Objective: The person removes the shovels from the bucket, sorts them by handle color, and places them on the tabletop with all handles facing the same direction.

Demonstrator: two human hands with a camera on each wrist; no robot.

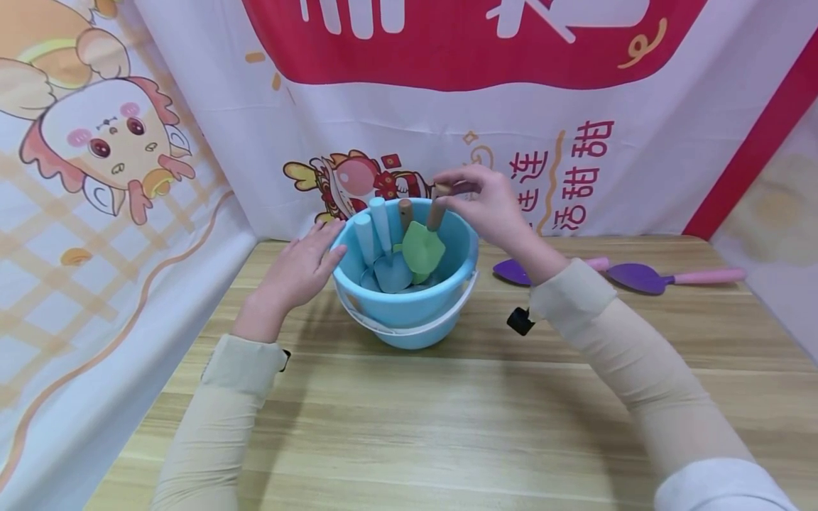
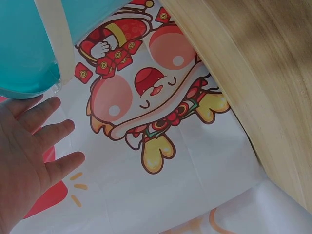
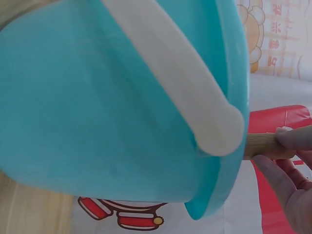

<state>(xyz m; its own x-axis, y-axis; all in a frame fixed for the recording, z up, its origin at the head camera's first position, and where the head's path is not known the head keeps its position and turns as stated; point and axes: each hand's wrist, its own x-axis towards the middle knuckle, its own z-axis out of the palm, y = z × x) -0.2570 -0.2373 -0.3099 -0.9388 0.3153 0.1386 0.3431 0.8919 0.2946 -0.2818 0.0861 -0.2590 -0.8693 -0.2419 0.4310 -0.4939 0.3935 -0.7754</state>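
Observation:
A light blue bucket (image 1: 409,305) stands on the table with several small garden tools in it. My right hand (image 1: 488,206) pinches the brown wooden handle (image 3: 267,146) of a green trowel (image 1: 423,247) at the bucket's right rear. Its green blade points down inside the bucket. Another brown wooden handle (image 1: 405,211) stands beside it. Blue trowels (image 1: 393,272) with light blue handles lean at the left of the bucket. My left hand (image 1: 303,266) rests at the bucket's left rim, its fingers (image 2: 56,168) spread and extended.
Two purple trowels with pink handles lie right of the bucket: one purple trowel (image 1: 637,278) in full view, the other purple trowel (image 1: 509,270) partly behind my right forearm. The bucket's white carry handle (image 1: 409,330) hangs at its front. Printed cloth (image 1: 396,113) hangs behind the wooden table (image 1: 409,426).

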